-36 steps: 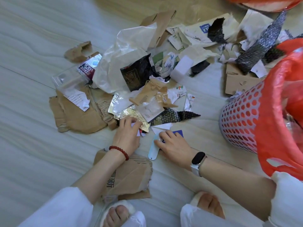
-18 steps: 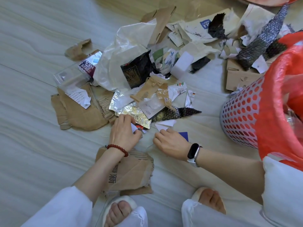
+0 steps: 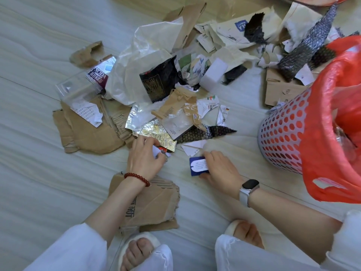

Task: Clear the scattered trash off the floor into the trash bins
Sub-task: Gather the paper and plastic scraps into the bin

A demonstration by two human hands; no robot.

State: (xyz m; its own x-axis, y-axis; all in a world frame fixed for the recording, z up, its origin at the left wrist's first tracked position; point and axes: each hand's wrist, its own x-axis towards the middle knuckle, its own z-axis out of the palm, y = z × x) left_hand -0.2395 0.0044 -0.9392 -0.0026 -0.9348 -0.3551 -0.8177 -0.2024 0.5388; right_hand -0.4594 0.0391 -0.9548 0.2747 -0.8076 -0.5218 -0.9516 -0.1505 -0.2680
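Scattered trash covers the pale floor: torn cardboard (image 3: 88, 132), a crumpled white plastic bag (image 3: 142, 61), a black wrapper (image 3: 156, 83), silver foil (image 3: 154, 133) and paper scraps. My left hand (image 3: 143, 159), with a red bead bracelet, is closed on a small white and red scrap (image 3: 161, 151) at the foil's near edge. My right hand (image 3: 220, 169), with a watch on the wrist, grips a blue card with a white tag (image 3: 198, 165) just above the floor. A perforated grey bin lined with a red bag (image 3: 283, 133) stands to the right.
A piece of printed cardboard (image 3: 154, 202) lies under my left forearm. My two slippered feet (image 3: 136, 249) are at the bottom. More paper, dark mesh wrap (image 3: 304, 49) and a flat box (image 3: 279, 90) lie behind the bin. Another red container edge (image 3: 312, 0) shows at top right.
My right hand has picked the blue card and white tag up off the floor and drawn them toward me. My left hand stays at the foil's edge, fingers closing on the small scrap.
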